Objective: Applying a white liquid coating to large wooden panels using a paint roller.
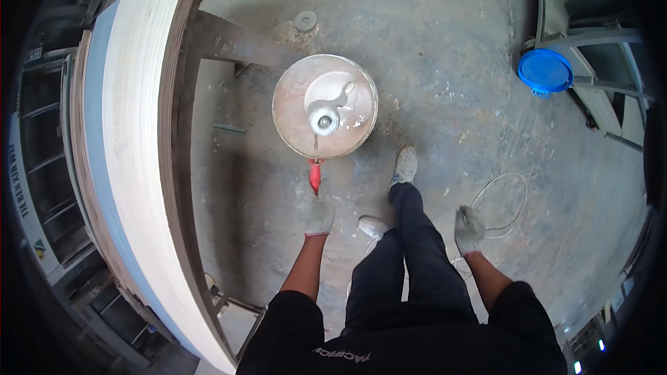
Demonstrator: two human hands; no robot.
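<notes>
My left hand (pixel 319 217), in a pale work glove, is closed round the red handle of a paint roller (pixel 315 175). From the handle a thin metal rod runs forward to the white, wet roller head, seen nearly end-on over a large round bucket (pixel 281 129). Whitish paint (pixel 321 89) lies inside the bucket, and its inner walls are smeared. My right hand (pixel 470 229), gloved too, hangs out to the right with its fingers curled. I see nothing in it. A pale cable (pixel 526 198) loops on the floor behind it.
A stack of large boards (pixel 139 97) on a metal frame (pixel 240 40) stands along my left. A blue round lid or tub (pixel 545 71) is at the far right near frames. A grey disc (pixel 306 21) lies beyond the bucket. My feet are on stained concrete.
</notes>
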